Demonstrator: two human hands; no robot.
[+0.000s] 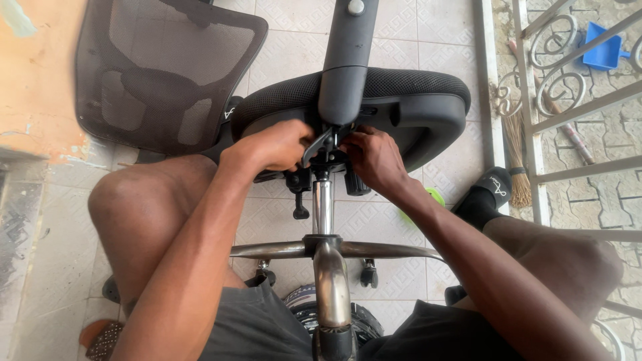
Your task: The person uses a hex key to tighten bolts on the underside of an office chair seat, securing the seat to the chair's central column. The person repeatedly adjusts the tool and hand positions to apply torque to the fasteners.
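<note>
An office chair (401, 107) is lying tipped on the tiled floor (281, 220), its chrome base (331, 251) pointing at the person. It could be rolling sideways on its casters, trapping fingers. The left hand (274, 146) is gripping a black lever (317, 144); the right hand (374, 157) is curling into the seat mechanism (334, 157) beside it.

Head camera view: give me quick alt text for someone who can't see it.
Both hands, left hand and right hand, work at the mechanism under a tipped black office chair seat. Its chrome column points toward the seated person; a detached mesh backrest lies on the tiled floor.
</note>
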